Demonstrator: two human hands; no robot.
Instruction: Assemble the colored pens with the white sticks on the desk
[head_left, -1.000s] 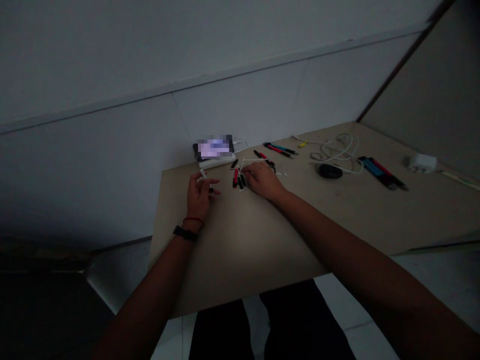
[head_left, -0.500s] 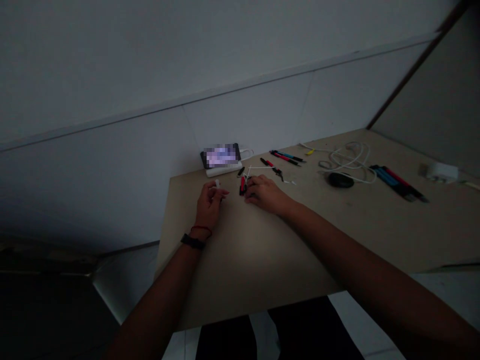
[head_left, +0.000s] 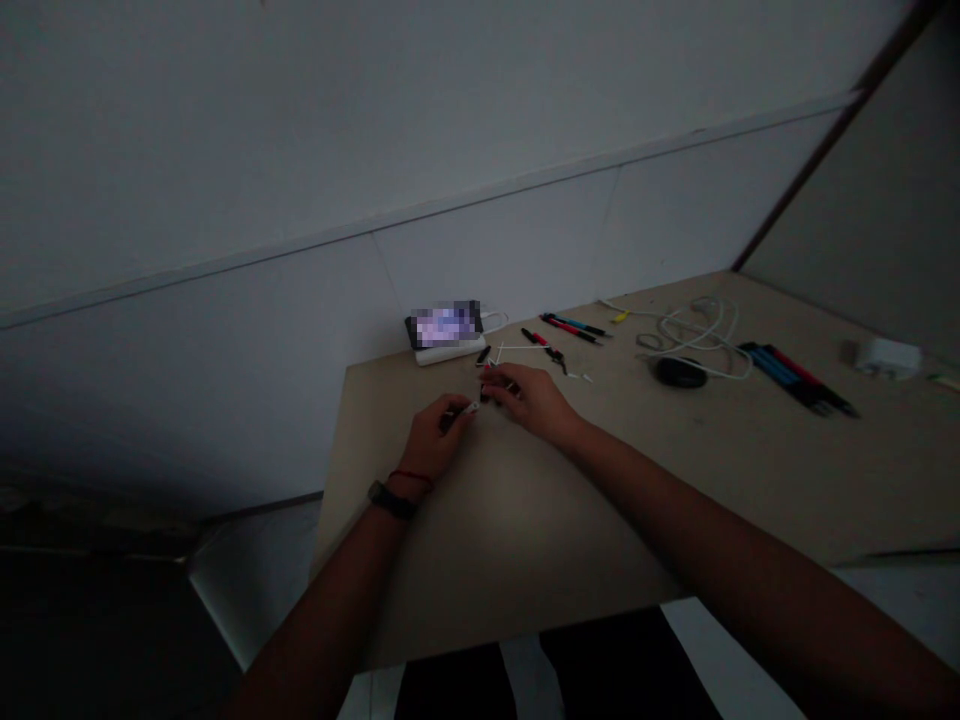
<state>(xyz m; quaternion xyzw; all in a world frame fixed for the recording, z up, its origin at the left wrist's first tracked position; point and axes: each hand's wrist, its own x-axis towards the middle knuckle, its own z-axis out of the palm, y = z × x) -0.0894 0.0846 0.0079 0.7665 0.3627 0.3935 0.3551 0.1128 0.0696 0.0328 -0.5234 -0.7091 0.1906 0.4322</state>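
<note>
My left hand (head_left: 437, 438) is closed, pinching a small white piece (head_left: 472, 407) that sticks out past the fingertips toward the right. Close by on its right, my right hand (head_left: 529, 402) has thumb and fingers drawn together over small red and black pen parts (head_left: 484, 395). The fingers partly cover these parts, and what is between them is too small and dark to make out. Just beyond the right hand lie a short black piece (head_left: 484, 355), thin white sticks (head_left: 525, 347) and a red and black pen barrel (head_left: 541, 343).
A phone (head_left: 448, 325) leans on a white block (head_left: 450, 350) by the wall. Pens (head_left: 574, 328) lie at the back, more pens (head_left: 799, 380) at the right. A black mouse (head_left: 680, 372), a coiled white cable (head_left: 701, 325) and a white adapter (head_left: 887, 358) are also on the table (head_left: 570, 520).
My left hand has moved right, bringing the white piece, now tilted sideways, near my right hand. My right fingers have come over the red and black parts. The view has tilted slightly.
</note>
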